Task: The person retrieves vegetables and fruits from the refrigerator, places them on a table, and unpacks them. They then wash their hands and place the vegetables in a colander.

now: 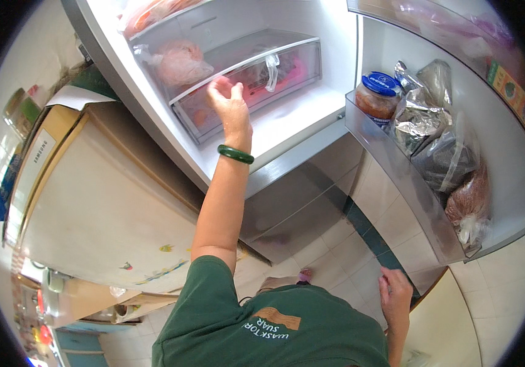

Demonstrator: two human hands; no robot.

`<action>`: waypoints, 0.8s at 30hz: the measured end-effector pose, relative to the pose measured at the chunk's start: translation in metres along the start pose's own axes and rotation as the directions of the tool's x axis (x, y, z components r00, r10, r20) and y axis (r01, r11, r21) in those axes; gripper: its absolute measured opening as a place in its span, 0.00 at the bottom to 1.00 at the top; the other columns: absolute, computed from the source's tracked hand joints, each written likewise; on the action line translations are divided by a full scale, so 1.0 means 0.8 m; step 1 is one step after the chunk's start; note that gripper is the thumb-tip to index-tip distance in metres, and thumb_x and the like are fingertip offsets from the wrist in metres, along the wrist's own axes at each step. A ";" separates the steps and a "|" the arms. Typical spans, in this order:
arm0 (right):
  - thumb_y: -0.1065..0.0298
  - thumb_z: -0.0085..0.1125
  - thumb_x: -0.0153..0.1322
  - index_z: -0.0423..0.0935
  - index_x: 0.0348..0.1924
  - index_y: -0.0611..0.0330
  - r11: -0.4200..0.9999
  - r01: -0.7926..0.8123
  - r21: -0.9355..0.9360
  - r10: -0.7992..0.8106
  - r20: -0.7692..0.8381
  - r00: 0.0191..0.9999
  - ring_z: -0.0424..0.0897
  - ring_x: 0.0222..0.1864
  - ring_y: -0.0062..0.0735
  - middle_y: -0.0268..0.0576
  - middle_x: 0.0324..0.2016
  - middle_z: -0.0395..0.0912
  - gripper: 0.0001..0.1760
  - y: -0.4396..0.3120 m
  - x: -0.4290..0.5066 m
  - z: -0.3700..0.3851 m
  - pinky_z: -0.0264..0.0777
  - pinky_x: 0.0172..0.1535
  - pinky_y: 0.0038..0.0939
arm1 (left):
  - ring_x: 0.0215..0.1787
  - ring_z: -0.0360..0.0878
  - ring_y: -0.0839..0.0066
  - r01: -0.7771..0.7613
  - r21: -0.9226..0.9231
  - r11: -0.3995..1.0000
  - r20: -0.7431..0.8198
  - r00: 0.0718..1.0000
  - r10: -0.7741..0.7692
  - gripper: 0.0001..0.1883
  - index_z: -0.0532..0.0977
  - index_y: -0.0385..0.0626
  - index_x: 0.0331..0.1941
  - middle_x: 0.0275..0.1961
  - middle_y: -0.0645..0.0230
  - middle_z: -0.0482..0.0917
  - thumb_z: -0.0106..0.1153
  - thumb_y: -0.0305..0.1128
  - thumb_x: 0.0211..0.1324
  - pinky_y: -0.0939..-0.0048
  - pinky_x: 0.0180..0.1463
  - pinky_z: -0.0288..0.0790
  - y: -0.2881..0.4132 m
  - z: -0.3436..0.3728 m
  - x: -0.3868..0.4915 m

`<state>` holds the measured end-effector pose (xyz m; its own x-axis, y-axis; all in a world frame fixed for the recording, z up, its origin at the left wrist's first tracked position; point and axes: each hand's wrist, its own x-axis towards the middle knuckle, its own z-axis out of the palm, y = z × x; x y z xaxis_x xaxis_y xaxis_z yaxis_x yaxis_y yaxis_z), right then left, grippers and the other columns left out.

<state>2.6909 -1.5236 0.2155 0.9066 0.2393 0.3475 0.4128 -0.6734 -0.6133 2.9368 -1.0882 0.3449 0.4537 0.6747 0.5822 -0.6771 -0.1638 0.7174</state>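
My left hand [230, 103], with a green bangle [236, 154] on its wrist, reaches into the lit refrigerator. Its fingertips meet the front rim of a clear plastic drawer [189, 120]; whether they grip it, I cannot tell. Inside the drawer, pink bagged items [285, 71] show through the front. A knotted plastic bag [180, 62] of something pale pink sits at the drawer's left end. A white strip of plastic [271, 72] hangs over the rim. Low at the right, my right hand [395, 293] hangs with loosely bent fingers and nothing visible in it.
The refrigerator door stands swung out at right. Its clear door bin [395, 183] holds a blue-lidded jar [376, 98], foil-like bags [421, 117] and a bag of reddish-brown grains [469, 197]. An older Samsung refrigerator [111, 192] stands at left. A pale tabletop [446, 321] is near my right hand.
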 end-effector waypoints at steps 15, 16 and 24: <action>0.77 0.57 0.68 0.78 0.38 0.63 0.871 0.327 0.367 -0.290 -0.156 0.944 0.77 0.29 0.39 0.46 0.32 0.76 0.06 -0.102 0.296 0.124 0.70 0.34 0.31 | 0.56 0.76 0.55 0.452 -0.464 0.762 0.153 0.888 -0.434 0.22 0.62 0.27 0.59 0.55 0.42 0.74 0.49 0.27 0.66 0.62 0.59 0.74 -0.054 0.022 0.060; 0.76 0.56 0.69 0.79 0.40 0.63 0.868 0.378 0.322 -0.344 -0.160 0.925 0.77 0.30 0.37 0.46 0.33 0.77 0.07 -0.106 0.322 0.138 0.71 0.35 0.30 | 0.56 0.76 0.55 0.441 -0.466 0.767 0.151 0.894 -0.422 0.22 0.62 0.27 0.59 0.55 0.42 0.74 0.49 0.27 0.66 0.62 0.59 0.74 -0.053 0.018 0.059; 0.70 0.51 0.75 0.79 0.44 0.65 0.660 0.203 0.723 -0.068 -0.212 0.975 0.76 0.35 0.21 0.37 0.36 0.79 0.10 -0.113 0.461 0.178 0.71 0.40 0.23 | 0.54 0.76 0.59 0.466 -0.565 0.681 0.089 0.855 -0.511 0.15 0.68 0.32 0.54 0.54 0.48 0.75 0.46 0.26 0.66 0.62 0.59 0.73 -0.049 -0.021 0.028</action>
<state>3.0004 -1.2750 0.2979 0.8376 0.1306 0.5305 0.5197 0.1094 -0.8473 2.9640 -1.0546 0.3232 0.7854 0.5967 0.1646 -0.5770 0.6094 0.5438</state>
